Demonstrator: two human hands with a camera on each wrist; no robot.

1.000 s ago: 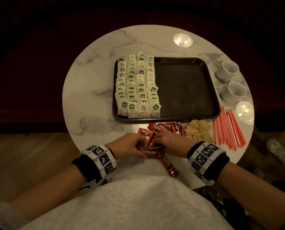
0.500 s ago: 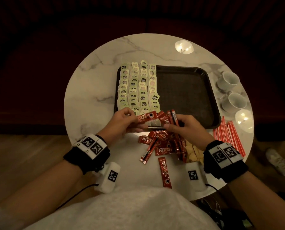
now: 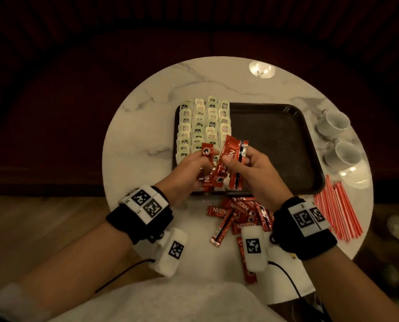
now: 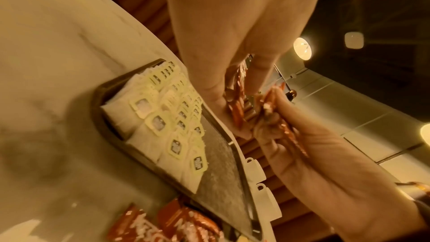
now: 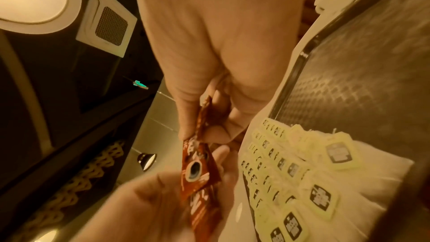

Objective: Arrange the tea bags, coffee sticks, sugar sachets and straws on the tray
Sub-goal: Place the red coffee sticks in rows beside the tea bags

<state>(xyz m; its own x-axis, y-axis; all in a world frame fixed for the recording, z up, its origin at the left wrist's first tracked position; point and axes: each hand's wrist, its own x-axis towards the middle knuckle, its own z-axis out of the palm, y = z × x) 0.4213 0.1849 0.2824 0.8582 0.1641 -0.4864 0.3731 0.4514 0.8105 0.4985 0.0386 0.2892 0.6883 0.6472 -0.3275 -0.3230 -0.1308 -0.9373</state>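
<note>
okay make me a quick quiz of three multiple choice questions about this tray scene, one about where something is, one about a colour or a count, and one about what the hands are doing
1. Where on the tray do the tea bags lie?
A. its left part
B. its right part
C. spread all over

2. How many white cups stand on the table to the right of the tray?
A. one
B. two
C. four

3. What are the left hand and right hand doing?
A. both resting flat on the table
B. both holding red coffee sticks above the tray's near edge
C. lifting the tray

Answers: 1 A, the rows fill the left side and the right is bare. 2 B, two cups show there. 3 B, fingers of each hand pinch red sticks.
</note>
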